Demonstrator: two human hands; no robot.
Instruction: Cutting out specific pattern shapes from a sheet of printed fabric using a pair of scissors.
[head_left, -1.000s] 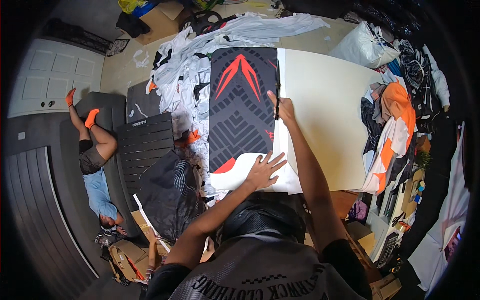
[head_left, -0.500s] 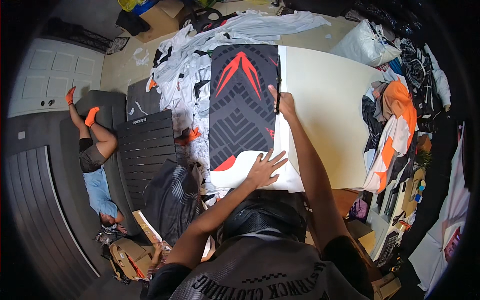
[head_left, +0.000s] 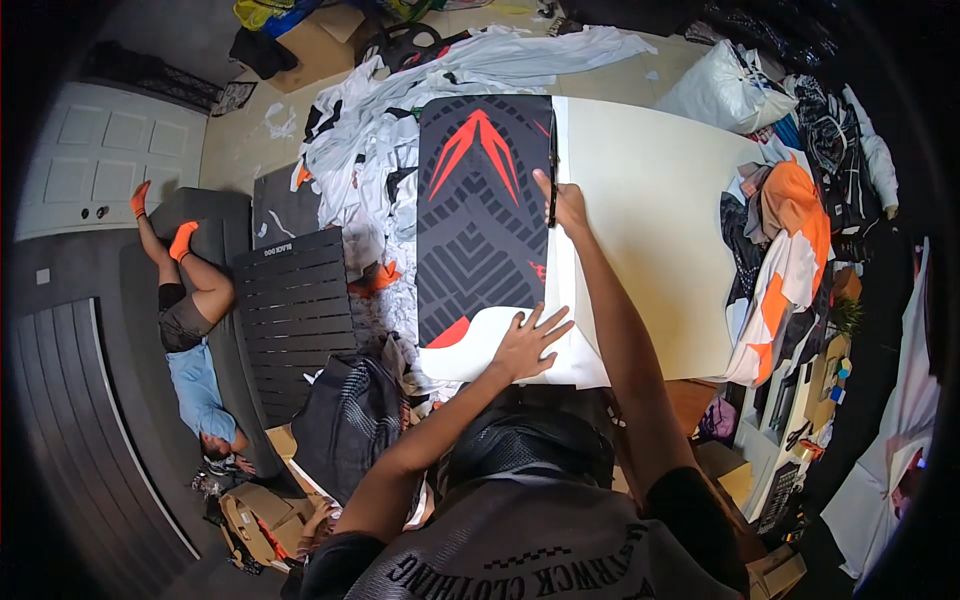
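Head | my left hand (head_left: pixel 522 348) spread on printed fabric (head_left: pixel 472 245) | right hand (head_left: pixel 570 207) gripping slim black tool (head_left: pixel 552 207) at fabric's edge

Black, red-marked fabric (head_left: pixel 474 222) lies flat, a slender dark tool (head_left: pixel 553 203) along its right edge.

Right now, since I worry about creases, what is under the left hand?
Under the spread left hand is white material, bordering the black-and-red print. The patch directly beneath the hand is covered, and whatever lies below the material cannot be seen.
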